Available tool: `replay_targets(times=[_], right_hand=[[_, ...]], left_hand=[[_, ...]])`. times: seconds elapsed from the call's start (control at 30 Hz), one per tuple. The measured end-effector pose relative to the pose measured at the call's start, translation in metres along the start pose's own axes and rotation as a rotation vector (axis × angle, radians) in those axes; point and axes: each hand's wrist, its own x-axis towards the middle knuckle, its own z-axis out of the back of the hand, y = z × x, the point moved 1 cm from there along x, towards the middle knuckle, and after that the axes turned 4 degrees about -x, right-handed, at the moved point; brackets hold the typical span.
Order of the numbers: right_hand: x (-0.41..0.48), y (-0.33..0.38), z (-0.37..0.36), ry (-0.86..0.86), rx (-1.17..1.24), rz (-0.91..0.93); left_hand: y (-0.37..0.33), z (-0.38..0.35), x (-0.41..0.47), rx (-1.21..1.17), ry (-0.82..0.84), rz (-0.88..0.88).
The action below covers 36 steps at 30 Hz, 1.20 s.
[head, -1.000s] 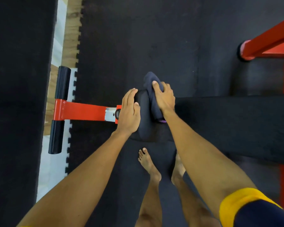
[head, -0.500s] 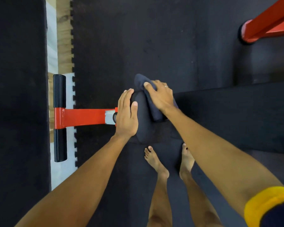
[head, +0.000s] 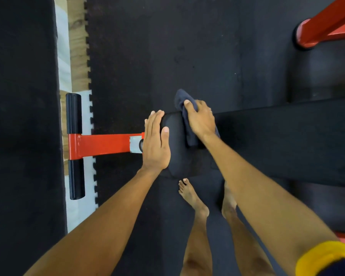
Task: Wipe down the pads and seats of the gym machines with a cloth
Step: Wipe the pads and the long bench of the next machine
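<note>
A long black bench pad (head: 277,136) runs from the middle of the view to the right edge. Its rounded left end (head: 175,148) lies under my hands. My left hand (head: 155,142) rests flat on that end with straight fingers. My right hand (head: 200,118) presses a dark blue cloth (head: 180,97) onto the pad's top near the far edge; the fingers curl over the cloth. Part of the cloth sticks out beyond the fingertips, and more of it shows below the wrist.
A red steel bar (head: 104,144) leads left from the pad's end to a crossbar with black foam rollers (head: 74,146). Red frame tubes (head: 327,22) stand at the upper right. Black rubber mats cover the floor. My bare feet (head: 193,198) stand just below the pad.
My right hand has slid the cloth toward the pad's far edge. My left hand stays flat on the pad's end. The camera has shifted slightly.
</note>
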Motion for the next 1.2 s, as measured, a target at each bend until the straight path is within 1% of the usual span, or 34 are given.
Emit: replay_targets(times=[0.07, 0.13, 0.17, 0.2, 0.23, 0.3, 0.33, 0.37, 0.4, 0.43, 0.53, 0.63, 0.67, 0.7, 0.8, 0.87, 0.93, 1.0, 1.07, 1.1, 1.13, 1.17, 1.2], right_hand=[[-0.028, 0.005, -0.012, -0.115, 0.03, 0.115], [-0.044, -0.004, -0.017, -0.151, 0.053, 0.176], [-0.046, -0.012, -0.016, -0.163, 0.08, 0.173], [-0.041, -0.019, -0.012, -0.184, 0.113, 0.13], [-0.03, -0.026, -0.006, -0.187, 0.149, 0.023], [-0.002, -0.039, 0.004, -0.097, 0.239, -0.306], [0.007, -0.044, 0.006, -0.035, 0.261, -0.423], [0.012, -0.045, 0.006, -0.005, 0.255, -0.461], [0.01, -0.041, 0.004, -0.012, 0.226, -0.442], [0.002, -0.035, 0.001, -0.054, 0.192, -0.378], [-0.047, -0.023, -0.012, -0.149, 0.162, -0.121], [-0.087, -0.04, -0.021, -0.147, 0.191, 0.014], [-0.088, -0.048, -0.021, -0.16, 0.193, 0.006], [-0.077, -0.06, -0.02, -0.173, 0.196, -0.05], [-0.023, -0.077, -0.009, -0.119, 0.303, -0.383], [-0.002, -0.077, 0.001, -0.069, 0.374, -0.501], [-0.01, -0.067, 0.002, -0.069, 0.299, -0.47], [-0.038, -0.057, -0.004, -0.118, 0.214, -0.328], [-0.063, -0.058, -0.014, -0.166, 0.238, -0.208], [-0.058, -0.061, -0.014, -0.17, 0.24, -0.193], [-0.047, -0.067, -0.013, -0.149, 0.239, -0.228], [-0.029, -0.071, -0.006, -0.097, 0.234, -0.299], [-0.014, -0.077, -0.003, -0.044, 0.279, -0.39]], left_hand=[[-0.002, -0.001, 0.0, 0.034, 0.001, -0.045], [-0.002, 0.001, 0.0, 0.054, 0.007, -0.094], [-0.002, 0.001, -0.001, 0.057, 0.011, -0.111], [-0.002, 0.001, -0.001, 0.058, 0.013, -0.118], [-0.002, 0.0, -0.001, 0.059, 0.011, -0.12], [0.0, 0.001, 0.0, 0.057, 0.004, -0.117], [0.0, 0.0, 0.0, 0.055, 0.001, -0.117], [0.0, 0.0, -0.001, 0.054, 0.0, -0.118], [0.0, -0.001, 0.0, 0.053, -0.001, -0.122], [-0.001, -0.001, 0.0, 0.052, -0.004, -0.127], [-0.001, -0.002, 0.002, 0.05, -0.014, -0.135], [-0.002, -0.002, 0.001, 0.046, -0.016, -0.125], [-0.002, -0.002, 0.001, 0.036, -0.014, -0.119], [-0.002, -0.002, 0.001, 0.028, -0.014, -0.111], [-0.004, -0.001, 0.002, 0.023, -0.02, -0.085], [-0.003, -0.001, 0.002, 0.023, -0.021, -0.087], [-0.003, -0.001, 0.0, 0.025, -0.021, -0.096], [0.0, -0.001, 0.0, 0.022, -0.034, -0.1], [-0.001, -0.003, 0.0, 0.016, -0.03, -0.097], [-0.002, -0.004, 0.002, 0.012, -0.031, -0.098], [0.0, -0.004, 0.001, 0.016, -0.029, -0.099], [-0.002, -0.004, 0.0, 0.012, -0.04, -0.094], [0.0, -0.004, 0.0, 0.013, -0.028, -0.096]])
